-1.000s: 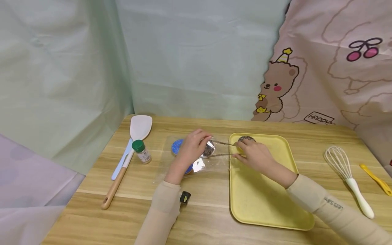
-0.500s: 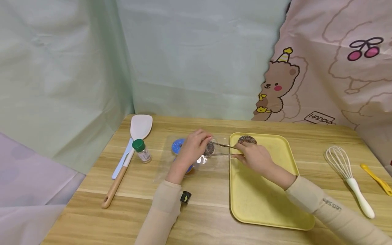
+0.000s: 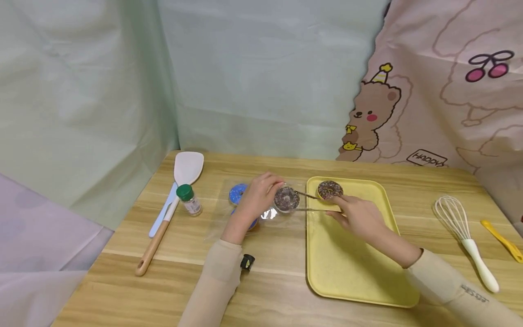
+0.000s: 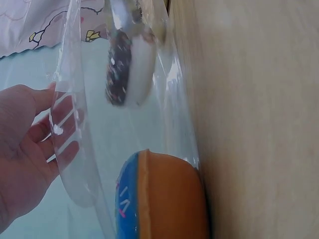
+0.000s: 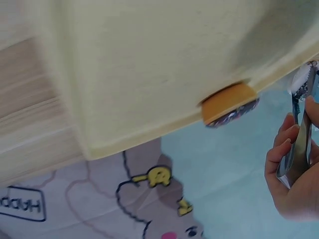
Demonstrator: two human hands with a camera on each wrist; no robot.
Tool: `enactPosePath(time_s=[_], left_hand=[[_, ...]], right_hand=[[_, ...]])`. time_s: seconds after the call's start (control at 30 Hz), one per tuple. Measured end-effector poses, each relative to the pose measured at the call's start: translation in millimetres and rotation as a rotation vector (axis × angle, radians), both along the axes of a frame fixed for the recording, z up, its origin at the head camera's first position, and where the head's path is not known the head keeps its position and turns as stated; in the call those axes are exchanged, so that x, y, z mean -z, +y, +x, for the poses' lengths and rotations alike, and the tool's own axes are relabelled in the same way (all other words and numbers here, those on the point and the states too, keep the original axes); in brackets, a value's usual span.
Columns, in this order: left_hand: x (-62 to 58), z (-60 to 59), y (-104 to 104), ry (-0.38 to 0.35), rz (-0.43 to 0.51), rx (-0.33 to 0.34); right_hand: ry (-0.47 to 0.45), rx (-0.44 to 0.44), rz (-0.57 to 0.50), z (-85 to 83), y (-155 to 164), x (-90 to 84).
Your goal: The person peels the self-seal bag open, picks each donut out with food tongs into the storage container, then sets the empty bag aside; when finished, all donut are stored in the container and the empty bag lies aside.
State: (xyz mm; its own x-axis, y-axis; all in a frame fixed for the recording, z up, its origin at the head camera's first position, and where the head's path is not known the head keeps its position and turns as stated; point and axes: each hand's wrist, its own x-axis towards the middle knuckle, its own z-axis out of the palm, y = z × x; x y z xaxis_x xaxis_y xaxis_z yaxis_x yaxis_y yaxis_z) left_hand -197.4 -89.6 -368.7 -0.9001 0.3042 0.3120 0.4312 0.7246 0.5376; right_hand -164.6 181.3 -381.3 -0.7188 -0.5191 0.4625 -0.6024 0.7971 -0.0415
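Note:
My right hand (image 3: 357, 215) grips metal tongs (image 3: 304, 202) over the yellow tray (image 3: 351, 272). The tongs pinch a chocolate sprinkled donut (image 3: 286, 199) at the mouth of a clear plastic bag (image 3: 286, 221). My left hand (image 3: 255, 200) holds the bag's opening up. Two blue-iced donuts (image 3: 238, 193) lie inside the bag. A second chocolate donut (image 3: 330, 189) sits at the tray's far left corner. In the left wrist view the gripped donut (image 4: 124, 69) hangs on edge above a blue donut (image 4: 159, 199). The right wrist view shows my fingers (image 5: 284, 164) round the tongs (image 5: 299, 134).
A white spatula (image 3: 185, 170) with a wooden handle, a pale blue tool (image 3: 161, 218) and a green-capped jar (image 3: 189, 201) lie at the left. A whisk (image 3: 453, 215) and a yellow tool (image 3: 502, 238) lie at the right. Cloth backdrops close off the table's far side.
The tongs have drawn the chocolate donut rightward out of the bag's mouth, turning it face up. My right hand has moved back to the right. The left hand has stayed put.

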Motion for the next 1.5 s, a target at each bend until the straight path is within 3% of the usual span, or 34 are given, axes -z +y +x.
enactPosePath(time_s=[0.27, 0.57, 0.83, 1.2, 1.4, 1.5], left_hand=[[-0.7, 1.1, -1.5, -0.007, 0.019, -0.006], [-0.8, 2.9, -3.0, -0.018, 0.033, -0.005], [-1.3, 3.9, -2.7, -0.039, 0.041, -0.002], [-1.5, 3.3, -3.8, -0.038, 0.059, -0.007], [-1.9, 3.1, -4.0, -0.037, 0.061, -0.006], [-2.3, 2.2, -3.6, -0.023, 0.064, -0.007]], right_hand=[[0.083, -0.023, -0.076, 8.1, 34.1, -5.7], [0.171, 0.014, -0.099, 20.1, 74.9, -14.7], [0.098, 0.147, -0.041, 32.3, 118.5, -24.5], [-0.024, 0.327, 0.019, 36.3, 151.5, -17.1], [-0.130, 0.369, 0.046, 36.5, 158.0, -14.0], [-0.141, 0.366, 0.065, 35.1, 158.9, -10.0]])
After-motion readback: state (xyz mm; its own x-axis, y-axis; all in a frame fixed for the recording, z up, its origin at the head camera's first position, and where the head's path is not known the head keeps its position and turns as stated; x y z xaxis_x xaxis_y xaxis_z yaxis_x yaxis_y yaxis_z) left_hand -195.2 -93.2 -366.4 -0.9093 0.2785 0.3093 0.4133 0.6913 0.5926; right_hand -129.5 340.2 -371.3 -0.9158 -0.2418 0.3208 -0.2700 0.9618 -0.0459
